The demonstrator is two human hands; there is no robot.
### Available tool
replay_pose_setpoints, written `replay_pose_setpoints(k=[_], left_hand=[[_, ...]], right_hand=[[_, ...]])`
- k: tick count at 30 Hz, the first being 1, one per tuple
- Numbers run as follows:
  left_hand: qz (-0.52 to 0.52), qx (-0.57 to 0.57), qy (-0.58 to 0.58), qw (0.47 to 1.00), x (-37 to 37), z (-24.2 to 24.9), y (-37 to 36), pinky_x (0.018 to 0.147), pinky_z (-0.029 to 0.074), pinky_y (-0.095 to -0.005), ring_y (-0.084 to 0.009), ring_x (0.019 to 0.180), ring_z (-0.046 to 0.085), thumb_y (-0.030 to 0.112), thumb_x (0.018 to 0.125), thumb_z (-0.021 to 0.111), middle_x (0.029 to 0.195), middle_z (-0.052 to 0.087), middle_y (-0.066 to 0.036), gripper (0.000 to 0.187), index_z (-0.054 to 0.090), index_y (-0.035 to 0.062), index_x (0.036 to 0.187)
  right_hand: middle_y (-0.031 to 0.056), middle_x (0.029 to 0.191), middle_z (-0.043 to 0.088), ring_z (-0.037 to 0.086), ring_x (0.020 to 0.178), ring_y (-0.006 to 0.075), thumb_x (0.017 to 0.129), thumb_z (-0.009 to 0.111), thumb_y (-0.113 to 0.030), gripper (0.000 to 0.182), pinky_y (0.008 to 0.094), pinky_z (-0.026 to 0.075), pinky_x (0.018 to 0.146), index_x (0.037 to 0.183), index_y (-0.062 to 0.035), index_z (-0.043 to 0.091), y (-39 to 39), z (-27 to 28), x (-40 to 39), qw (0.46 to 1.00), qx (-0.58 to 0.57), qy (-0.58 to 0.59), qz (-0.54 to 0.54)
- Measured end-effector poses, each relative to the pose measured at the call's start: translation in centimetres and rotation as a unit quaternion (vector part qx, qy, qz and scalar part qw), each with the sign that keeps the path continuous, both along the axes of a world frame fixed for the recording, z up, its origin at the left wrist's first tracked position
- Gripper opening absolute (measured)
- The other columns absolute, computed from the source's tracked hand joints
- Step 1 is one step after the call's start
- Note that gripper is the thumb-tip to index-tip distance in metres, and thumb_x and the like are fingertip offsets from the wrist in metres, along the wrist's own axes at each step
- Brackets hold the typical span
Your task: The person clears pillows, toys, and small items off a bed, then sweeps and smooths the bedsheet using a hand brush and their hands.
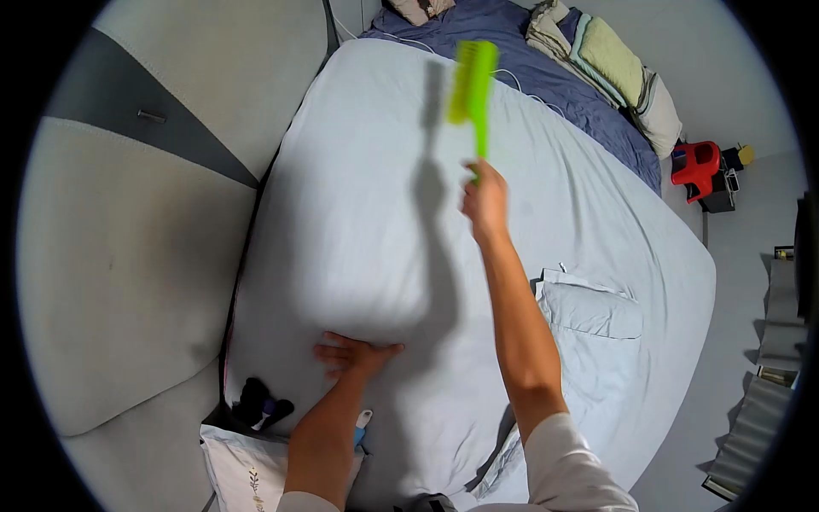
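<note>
My right hand [486, 198] grips the handle of a bright green brush [480, 85] with yellow-green bristles on its left side. The brush is slightly blurred and held above the far part of a bed with a pale grey sheet [358, 171], its shadow falling to the left. Lower down, my left hand [357, 353] lies flat on the sheet with its fingers spread and holds nothing. A white-and-blue object [362, 425] shows partly beside my left forearm.
A padded grey headboard [136, 247] runs along the left. Black items [260, 404] and a printed pillow [247, 465] lie lower left. Folded grey bedding [590, 309] is at right. Beyond are a dark blue cover [503, 34], pillows [610, 58] and a red stool [698, 168].
</note>
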State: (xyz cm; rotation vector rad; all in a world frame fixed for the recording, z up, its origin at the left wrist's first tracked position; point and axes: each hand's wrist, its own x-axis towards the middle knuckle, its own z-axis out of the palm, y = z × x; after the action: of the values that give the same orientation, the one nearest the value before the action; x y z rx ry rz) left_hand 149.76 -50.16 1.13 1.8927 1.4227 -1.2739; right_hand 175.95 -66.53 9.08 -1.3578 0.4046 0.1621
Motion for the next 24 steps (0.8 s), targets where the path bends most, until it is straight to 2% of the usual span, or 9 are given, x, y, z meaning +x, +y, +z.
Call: replay_pose_setpoints(k=[3,6,10,11,13,15,17,19,24], left_hand=[[0.007,0.013,-0.023,1.0,-0.9,-1.8,-0.1,0.113,-0.004,-0.0669,-0.0432,0.142,-0.035,0.07,0.052,0.086,0.15,-0.038,-0.031,0.169,-0.041,0.0033,0.141],[-0.003,0.015,-0.005,1.0,-0.6,-1.8,0.0,0.113,-0.005,-0.0676,-0.0441,0.141,-0.036,0.069,0.053,0.086,0.149,-0.039,-0.031,0.169,-0.042,0.0029,0.14],[-0.007,0.012,-0.006,1.0,-0.3,-0.7,-0.2,0.113,-0.001,-0.0678,-0.046,0.143,-0.031,0.07,0.055,0.085,0.151,-0.035,-0.033,0.166,-0.039,0.0018,0.142],[-0.013,0.008,-0.01,1.0,0.0,0.1,-0.2,0.114,0.0,-0.0678,-0.0464,0.143,-0.029,0.07,0.056,0.085,0.151,-0.034,-0.033,0.165,-0.038,0.0017,0.143],[-0.025,0.017,-0.01,1.0,-0.4,0.1,-0.4,0.113,0.004,-0.0679,-0.0467,0.144,-0.027,0.072,0.055,0.084,0.152,-0.032,-0.033,0.166,-0.037,0.0019,0.143],[-0.039,0.041,-0.007,0.998,-1.0,-1.6,-0.5,0.113,0.01,-0.0678,-0.0464,0.145,-0.026,0.076,0.052,0.083,0.153,-0.031,-0.033,0.168,-0.038,0.0026,0.143],[-0.035,0.033,-0.029,0.998,-1.1,-1.3,-0.4,0.114,0.006,-0.0679,-0.047,0.145,-0.025,0.073,0.055,0.083,0.153,-0.031,-0.034,0.166,-0.037,0.0017,0.143],[-0.034,0.031,-0.032,0.998,-1.4,-1.1,-0.6,0.114,0.004,-0.0681,-0.0473,0.145,-0.025,0.072,0.056,0.084,0.152,-0.031,-0.034,0.165,-0.038,0.0018,0.143],[-0.037,0.049,-0.044,0.997,-2.0,-2.7,-0.7,0.113,0.003,-0.0695,-0.0479,0.144,-0.027,0.072,0.054,0.084,0.151,-0.033,-0.034,0.168,-0.043,0.0059,0.14]], right_hand=[[-0.0039,0.062,0.039,0.025,0.045,0.0061,0.104,0.045,-0.036,0.034,0.0244,0.022,0.039,0.1,-0.005,0.058,7.0,-0.8,7.5,0.987,0.143,0.031,0.068],[-0.0032,0.064,0.038,0.026,0.047,0.0068,0.104,0.043,-0.035,0.032,0.0245,0.022,0.039,0.097,-0.0066,0.057,6.9,-3.7,12.2,0.982,0.126,0.112,0.09],[-0.0051,0.058,0.033,0.028,0.045,0.008,0.101,0.049,-0.039,0.033,0.0246,0.025,0.04,0.1,-0.0079,0.059,-6.6,-7.5,11.5,0.993,0.047,0.11,-0.012],[-0.0036,0.056,0.037,0.032,0.042,0.0097,0.1,0.05,-0.037,0.03,0.0293,0.026,0.037,0.092,-0.0096,0.059,-11.6,-8.5,10.6,0.991,0.004,0.11,-0.07],[-0.006,0.057,0.032,0.026,0.041,0.0063,0.1,0.049,-0.04,0.032,0.0226,0.022,0.035,0.101,-0.0102,0.06,-21.6,-8.1,6.7,0.976,-0.026,0.148,-0.158],[-0.0071,0.056,0.031,0.023,0.039,0.005,0.101,0.049,-0.04,0.03,0.0214,0.018,0.033,0.099,-0.0117,0.059,-30.1,-7.3,3.5,0.953,-0.086,0.181,-0.228],[-0.0075,0.055,0.03,0.023,0.039,0.0044,0.1,0.05,-0.039,0.028,0.0216,0.018,0.033,0.099,-0.0112,0.057,-35.3,-6.4,1.3,0.935,-0.065,0.184,-0.296],[-0.0076,0.055,0.029,0.024,0.039,0.0049,0.1,0.051,-0.04,0.03,0.022,0.019,0.034,0.099,-0.0106,0.057,-35.5,-4.6,-0.8,0.945,-0.117,0.157,-0.262],[-0.006,0.056,0.039,0.032,0.041,0.006,0.1,0.049,-0.042,0.037,0.0264,0.024,0.036,0.102,-0.0096,0.066,-21.9,-2.4,-8.3,0.962,-0.268,0.022,-0.044]])
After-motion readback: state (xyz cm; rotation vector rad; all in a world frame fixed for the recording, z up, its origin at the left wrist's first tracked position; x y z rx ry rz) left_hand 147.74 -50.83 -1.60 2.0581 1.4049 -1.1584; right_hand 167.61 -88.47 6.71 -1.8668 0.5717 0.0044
